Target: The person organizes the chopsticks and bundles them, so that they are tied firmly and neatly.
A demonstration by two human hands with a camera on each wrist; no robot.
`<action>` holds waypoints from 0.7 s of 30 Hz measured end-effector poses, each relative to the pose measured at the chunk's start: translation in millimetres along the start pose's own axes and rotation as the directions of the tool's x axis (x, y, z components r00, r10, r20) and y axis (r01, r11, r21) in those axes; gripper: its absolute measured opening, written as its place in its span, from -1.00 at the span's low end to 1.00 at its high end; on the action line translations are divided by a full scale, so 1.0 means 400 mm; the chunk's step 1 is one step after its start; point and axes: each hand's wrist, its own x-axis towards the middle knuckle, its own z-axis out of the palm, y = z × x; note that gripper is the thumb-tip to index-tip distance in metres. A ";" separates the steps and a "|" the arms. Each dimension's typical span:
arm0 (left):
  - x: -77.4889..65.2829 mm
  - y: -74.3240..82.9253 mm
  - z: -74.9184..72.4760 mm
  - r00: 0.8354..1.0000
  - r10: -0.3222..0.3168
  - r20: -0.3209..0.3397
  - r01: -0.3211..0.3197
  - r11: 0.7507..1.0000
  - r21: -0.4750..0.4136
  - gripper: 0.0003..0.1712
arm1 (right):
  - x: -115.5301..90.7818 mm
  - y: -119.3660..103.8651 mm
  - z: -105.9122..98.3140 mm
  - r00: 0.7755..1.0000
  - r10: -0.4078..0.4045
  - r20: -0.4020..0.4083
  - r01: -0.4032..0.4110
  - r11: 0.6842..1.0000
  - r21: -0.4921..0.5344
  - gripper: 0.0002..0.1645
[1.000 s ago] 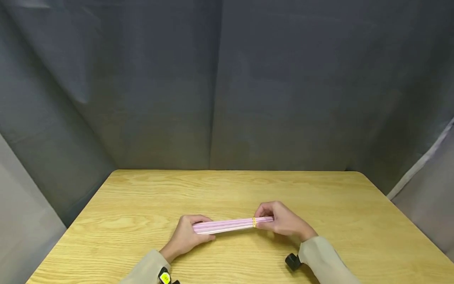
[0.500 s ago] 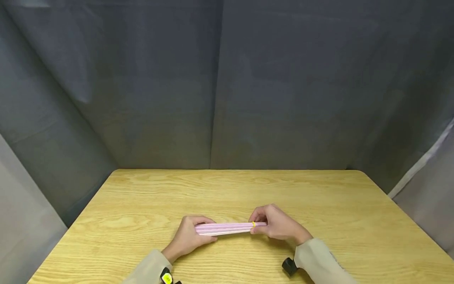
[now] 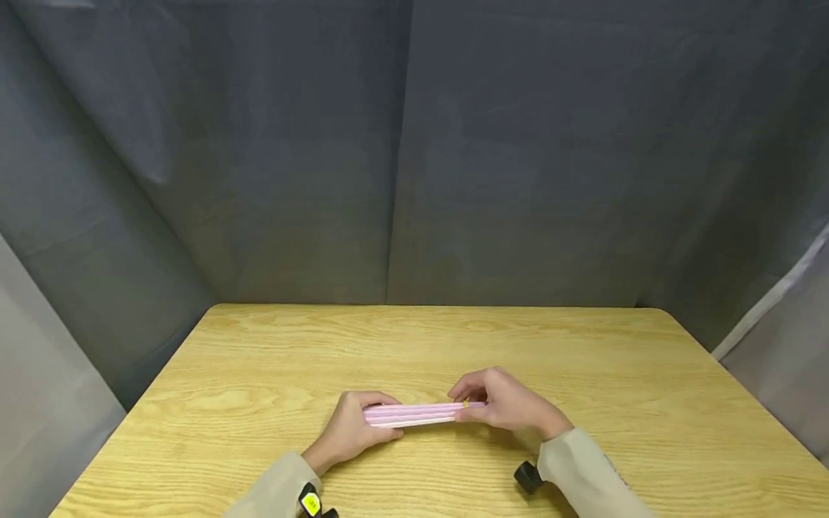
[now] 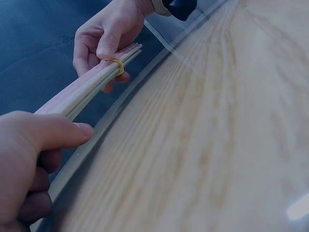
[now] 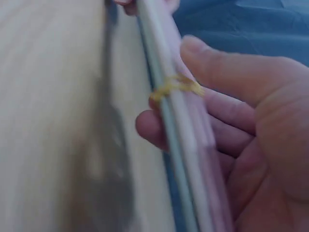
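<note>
A bundle of thin pink, white and pale green straw-like sticks (image 3: 414, 415) is held nearly level above the table, in the middle of the head view. My left hand (image 3: 350, 426) grips its left end, thumb on the near side. A yellow rubber band (image 3: 465, 404) circles the bundle near its right end. At that band my right hand (image 3: 508, 404) holds the bundle between thumb and fingers. In the right wrist view, the band (image 5: 177, 86) looks twisted round the sticks, with fingertips behind them. The left hand covers the sticks' left ends.
A light wood-grain table (image 3: 272, 360) lies under both hands. Dark grey curtains (image 3: 518, 158) hang behind it and at the sides. Black devices, such as the one at the right wrist (image 3: 529, 477), are strapped to both wrists.
The right hand has shifted a little left along the bundle, and its fingers now cover more of the rubber band. The left hand has moved slightly right, keeping its grip.
</note>
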 end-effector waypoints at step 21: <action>-0.001 0.004 -0.002 0.998 -0.031 -0.050 0.030 0.999 -0.015 -0.61 | -0.006 0.017 -0.012 1.000 -0.007 0.008 0.008 0.996 -0.086 -0.88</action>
